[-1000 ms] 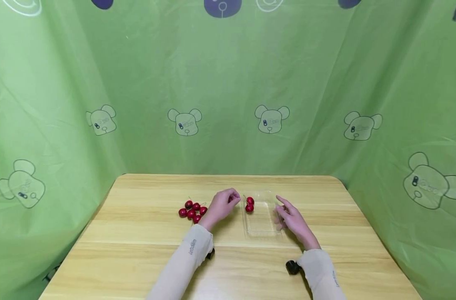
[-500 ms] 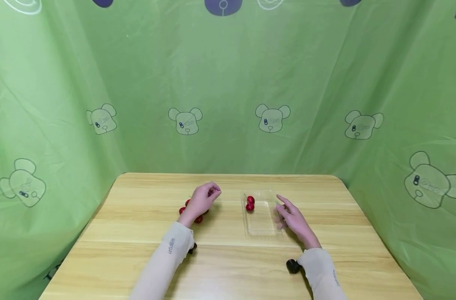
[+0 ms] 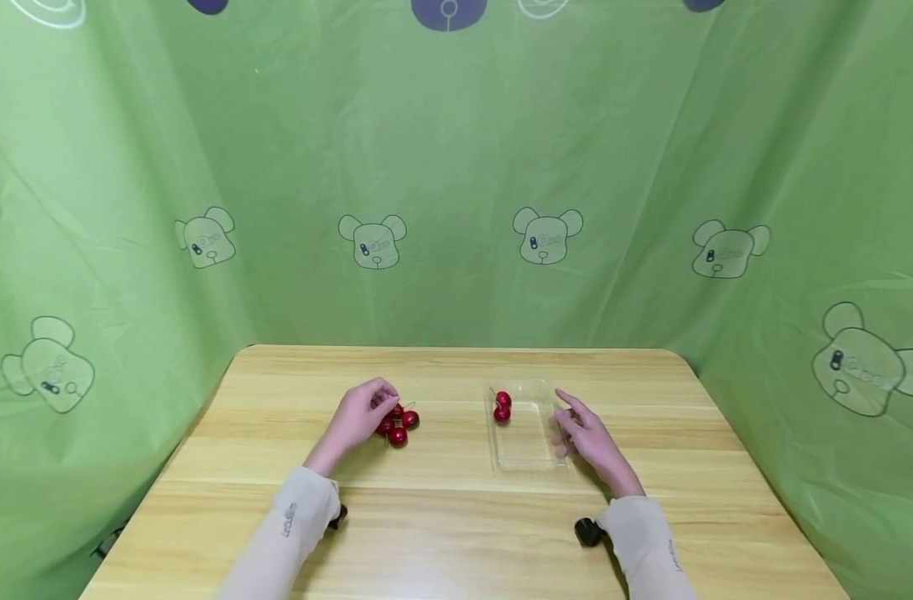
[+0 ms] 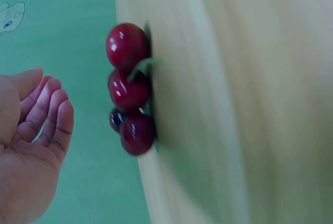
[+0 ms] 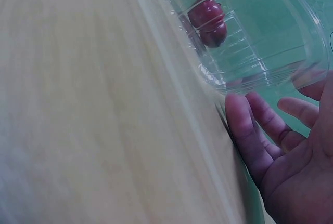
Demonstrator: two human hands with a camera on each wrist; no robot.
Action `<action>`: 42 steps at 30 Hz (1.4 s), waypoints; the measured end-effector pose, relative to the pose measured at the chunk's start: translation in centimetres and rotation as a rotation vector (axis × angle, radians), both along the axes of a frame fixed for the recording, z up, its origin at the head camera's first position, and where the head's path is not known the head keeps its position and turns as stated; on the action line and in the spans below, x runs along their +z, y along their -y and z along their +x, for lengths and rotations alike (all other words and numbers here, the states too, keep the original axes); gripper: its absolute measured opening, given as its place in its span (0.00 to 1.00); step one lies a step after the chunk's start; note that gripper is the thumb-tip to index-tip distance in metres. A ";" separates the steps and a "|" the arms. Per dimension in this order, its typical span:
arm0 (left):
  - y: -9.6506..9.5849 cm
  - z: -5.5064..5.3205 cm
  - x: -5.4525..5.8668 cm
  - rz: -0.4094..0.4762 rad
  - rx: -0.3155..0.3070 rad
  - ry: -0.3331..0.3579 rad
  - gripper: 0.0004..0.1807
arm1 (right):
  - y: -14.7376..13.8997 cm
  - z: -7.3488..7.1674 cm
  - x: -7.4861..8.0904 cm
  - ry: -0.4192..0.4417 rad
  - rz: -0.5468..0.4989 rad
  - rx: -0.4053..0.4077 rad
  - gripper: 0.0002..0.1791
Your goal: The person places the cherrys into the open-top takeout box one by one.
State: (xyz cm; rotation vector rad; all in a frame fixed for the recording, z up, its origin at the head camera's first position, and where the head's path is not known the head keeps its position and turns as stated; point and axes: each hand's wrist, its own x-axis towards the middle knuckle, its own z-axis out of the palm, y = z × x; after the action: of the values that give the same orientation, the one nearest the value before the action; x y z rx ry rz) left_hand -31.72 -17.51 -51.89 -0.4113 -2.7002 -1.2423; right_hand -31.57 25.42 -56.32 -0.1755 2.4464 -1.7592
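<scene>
My left hand [image 3: 360, 411] hovers over a small pile of red cherries [image 3: 398, 437], hiding some of them in the head view. Its fingers are loosely bent, with nothing between them; in the left wrist view several cherries [image 4: 128, 90] with a green stem lie beyond the palm. A clear plastic box [image 3: 529, 465] stands to the right, and two cherries [image 3: 503, 407] sit in its far left part. At the box's right side is my right hand [image 3: 591, 437], fingers relaxed and fingertips [image 5: 237, 104] right at the clear wall.
The wooden table [image 3: 456, 533] reaches back to a green curtain [image 3: 456, 150] printed with bear heads. A black wrist camera [image 3: 588, 532] sits under the right cuff, and another black wrist camera [image 3: 338, 517] under the left one.
My left hand has moved left from beside the box to over the cherry pile, uncovering some cherries and covering others. The right hand and the box have stayed put.
</scene>
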 end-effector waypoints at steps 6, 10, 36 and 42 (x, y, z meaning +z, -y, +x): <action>2.0 1.4 -0.9 -0.011 0.011 0.046 0.04 | 0.0 0.0 0.0 0.005 -0.004 0.002 0.34; 2.7 2.3 -1.5 -0.022 -0.002 0.099 0.07 | 0.0 0.1 0.0 -0.001 0.003 0.005 0.34; 1.9 2.5 -3.1 -0.149 0.003 0.164 0.14 | 0.0 0.1 0.0 0.000 -0.003 0.012 0.34; 2.1 2.3 -3.2 -0.165 0.011 0.155 0.09 | 0.1 0.2 0.3 0.006 -0.018 0.015 0.34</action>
State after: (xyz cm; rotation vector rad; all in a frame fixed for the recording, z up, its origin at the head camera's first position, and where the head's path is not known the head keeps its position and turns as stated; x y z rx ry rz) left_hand -29.41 -19.60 -55.09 -0.3309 -2.9436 -1.0950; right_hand -31.42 25.32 -56.04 -0.1899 2.4196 -1.7729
